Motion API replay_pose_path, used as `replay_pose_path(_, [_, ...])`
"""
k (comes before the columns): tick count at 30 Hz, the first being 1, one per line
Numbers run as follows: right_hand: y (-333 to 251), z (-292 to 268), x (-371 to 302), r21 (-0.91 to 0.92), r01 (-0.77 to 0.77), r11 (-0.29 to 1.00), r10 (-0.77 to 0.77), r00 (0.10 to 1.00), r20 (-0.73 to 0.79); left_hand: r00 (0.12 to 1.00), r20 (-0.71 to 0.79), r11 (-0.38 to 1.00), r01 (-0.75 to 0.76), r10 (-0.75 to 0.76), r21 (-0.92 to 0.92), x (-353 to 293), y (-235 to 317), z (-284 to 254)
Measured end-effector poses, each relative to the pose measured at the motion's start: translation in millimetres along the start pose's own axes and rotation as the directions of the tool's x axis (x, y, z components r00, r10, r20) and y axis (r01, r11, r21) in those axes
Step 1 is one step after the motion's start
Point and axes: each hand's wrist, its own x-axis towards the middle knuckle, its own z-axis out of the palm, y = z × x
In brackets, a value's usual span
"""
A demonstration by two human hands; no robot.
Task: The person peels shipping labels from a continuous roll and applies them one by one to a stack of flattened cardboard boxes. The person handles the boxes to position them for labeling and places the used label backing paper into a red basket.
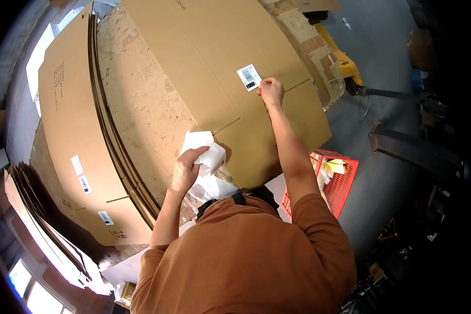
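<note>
A large flat brown cardboard sheet (pixel 209 57) lies in front of me on a wooden board. On it sits a white barcode label (pixel 249 77), tilted, and my right hand (pixel 271 91) pinches its lower right corner with the fingers closed. My left hand (pixel 184 168) grips a strip of white label backing paper (pixel 200 141) between thumb and fingers. The strip hangs down in folds toward my body, beside the sheet's near left edge. Whether the label's underside is stuck down cannot be seen.
To the left lies a stack of flattened cardboard boxes (pixel 81 131) with several white labels. Between stack and sheet shows the rough wooden board (pixel 136 78). A red plastic basket (pixel 345 183) with papers stands at my right. Beyond are a yellow pallet jack (pixel 343 60) and a dark metal beam (pixel 411 149).
</note>
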Motion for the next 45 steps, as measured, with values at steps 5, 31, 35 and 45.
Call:
replay_pose_path(5, [-21.8, -1.6, -9.2, -0.622, 0.249, 0.742, -0.282, 0.958, 0.047, 1.0, 0.006, 1.0, -0.013, 0.013, -0.003, -0.2, 0.6, -1.7])
replay_pose_path(31, [-8.8, -96.5, -202.9, 0.456, 0.066, 0.888, -0.393, 0.625, 0.674, 0.961, -0.07, 0.823, 0.192, -0.269, -0.535, -17.0, 38.6, 51.3])
replay_pose_path(35, [4.5, -104.3, -214.0, 0.474, 0.203, 0.857, -0.459, 0.718, 0.523, 0.973, -0.068, 0.893, 0.175, -0.222, -0.414, -25.3, 44.3, 62.2])
replay_pose_path(45, [38.1, -123.0, -214.3, 0.351, 0.379, 0.856, -0.487, 0.818, 0.305, 0.898, -0.082, 0.822, 0.356, -0.433, -0.444, -32.5, 22.9, 54.8])
